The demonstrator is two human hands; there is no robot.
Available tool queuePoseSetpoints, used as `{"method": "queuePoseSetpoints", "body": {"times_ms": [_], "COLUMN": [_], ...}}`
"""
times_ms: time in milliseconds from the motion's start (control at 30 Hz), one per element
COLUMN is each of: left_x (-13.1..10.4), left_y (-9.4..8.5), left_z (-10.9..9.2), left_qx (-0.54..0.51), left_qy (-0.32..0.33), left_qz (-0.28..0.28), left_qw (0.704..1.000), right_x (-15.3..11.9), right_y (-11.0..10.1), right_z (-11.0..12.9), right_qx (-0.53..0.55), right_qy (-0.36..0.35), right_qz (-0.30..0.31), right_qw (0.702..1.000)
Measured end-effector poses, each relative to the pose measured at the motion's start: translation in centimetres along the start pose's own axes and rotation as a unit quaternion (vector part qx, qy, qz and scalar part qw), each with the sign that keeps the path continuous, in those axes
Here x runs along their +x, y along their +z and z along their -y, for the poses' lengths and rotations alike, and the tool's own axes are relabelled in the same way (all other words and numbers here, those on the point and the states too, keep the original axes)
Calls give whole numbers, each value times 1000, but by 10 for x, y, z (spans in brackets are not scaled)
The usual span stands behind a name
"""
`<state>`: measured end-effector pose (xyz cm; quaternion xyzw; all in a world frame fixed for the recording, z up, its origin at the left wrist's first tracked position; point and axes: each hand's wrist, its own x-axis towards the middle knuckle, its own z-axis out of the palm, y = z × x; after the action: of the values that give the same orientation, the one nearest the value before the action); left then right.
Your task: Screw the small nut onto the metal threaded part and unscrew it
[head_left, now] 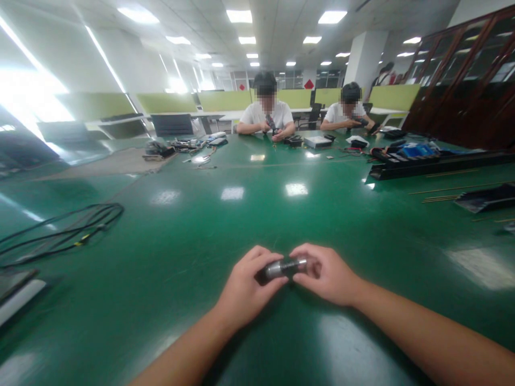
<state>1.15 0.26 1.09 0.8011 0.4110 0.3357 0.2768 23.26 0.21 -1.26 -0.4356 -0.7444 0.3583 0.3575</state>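
A short cylinder [285, 267], dark in the middle with silvery metal parts, lies roughly level between my two hands, just over the green table [193, 214]. My left hand [251, 279] is wrapped round its left end, thumb below and fingers above. At the metal right end is my right hand [325, 273], its thumb and fingers curved round that tip. Whether the right fingertips touch the metal is hard to make out. The cylinder's left end is hidden in the left palm.
Black cables [96, 217] lie at the left, above a flat white-edged object [20, 300]. Two people sit across the table, handling dark objects. Far right are a long black channel [434, 165], blue items [418, 149] and thin rods [442, 198].
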Motion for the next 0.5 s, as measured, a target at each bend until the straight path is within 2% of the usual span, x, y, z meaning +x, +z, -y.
{"method": "queuePoseSetpoints", "body": {"times_ms": [267,500], "left_x": [-2,-3], "left_y": [2,3], "left_z": [1,2], "left_qx": [16,29], "left_qy": [5,15], "left_qz": [21,29], "left_qw": [1000,999], "right_x": [-1,0], "right_y": [-3,-2], "right_z": [4,5], "right_qx": [-53,-71], "right_qy": [-84,-102], "right_qz": [-23,-14], "right_qw": [995,992]}}
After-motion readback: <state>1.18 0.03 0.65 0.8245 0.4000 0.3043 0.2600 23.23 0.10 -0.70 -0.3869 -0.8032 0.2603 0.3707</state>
